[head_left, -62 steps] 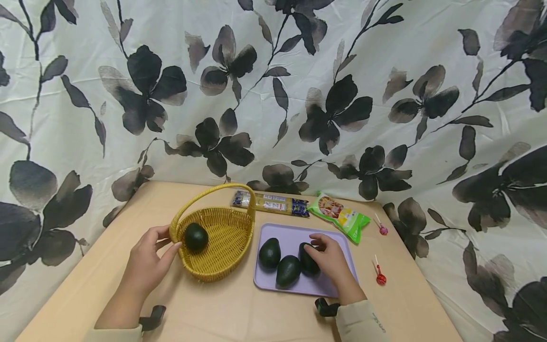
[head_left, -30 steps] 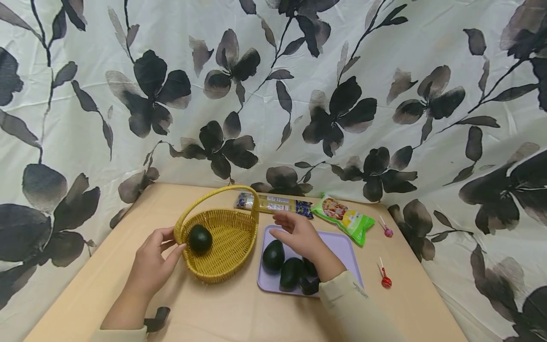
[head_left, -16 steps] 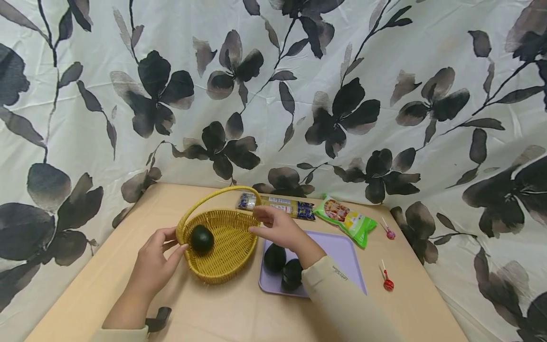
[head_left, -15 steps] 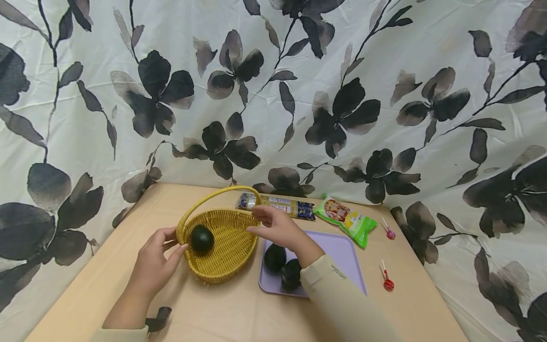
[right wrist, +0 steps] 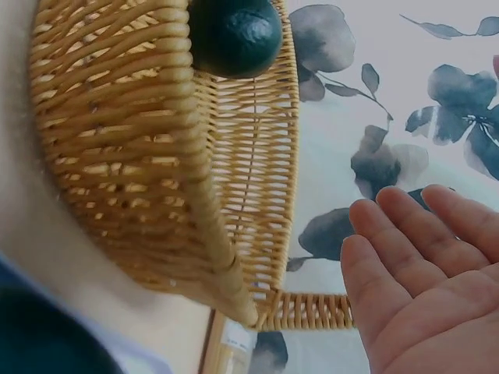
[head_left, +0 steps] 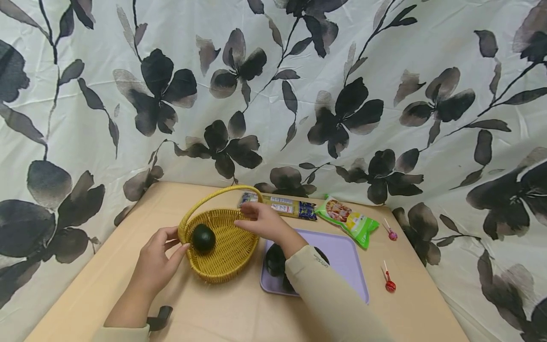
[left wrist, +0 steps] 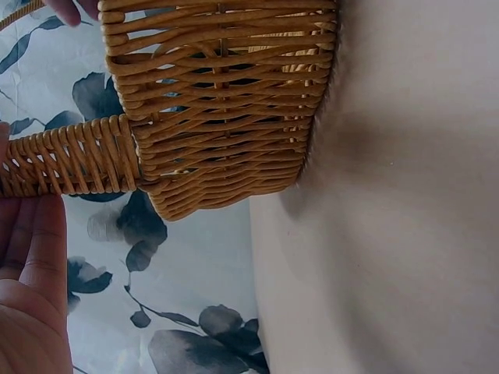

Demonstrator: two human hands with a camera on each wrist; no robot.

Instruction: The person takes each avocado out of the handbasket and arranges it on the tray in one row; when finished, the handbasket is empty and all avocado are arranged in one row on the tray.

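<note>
A yellow wicker basket (head_left: 222, 247) with an arched handle stands left of centre, one dark green avocado (head_left: 203, 238) lying inside at its left. My left hand (head_left: 155, 261) grips the basket's left side at the foot of the handle; the left wrist view shows its fingers (left wrist: 35, 249) against the woven handle. Over the basket's right rim, near the other end of the handle, hovers my right hand (head_left: 267, 223), holding nothing. Its fingers (right wrist: 405, 249) extend loosely in the right wrist view. More avocados (head_left: 275, 260) lie on a lilac tray (head_left: 346, 256), partly hidden by the right forearm.
Behind the basket lies a long pasta packet (head_left: 290, 207), with a green snack bag (head_left: 348, 221) to its right. Two lollipops, one pink (head_left: 392, 234) and one red (head_left: 390, 285), are at the table's right side. A floral cloth (head_left: 273, 118) hangs behind the table.
My right hand has left an avocado on the tray and moved left, up to the basket's right rim. The left hand keeps its place on the basket. The view has shifted slightly.
</note>
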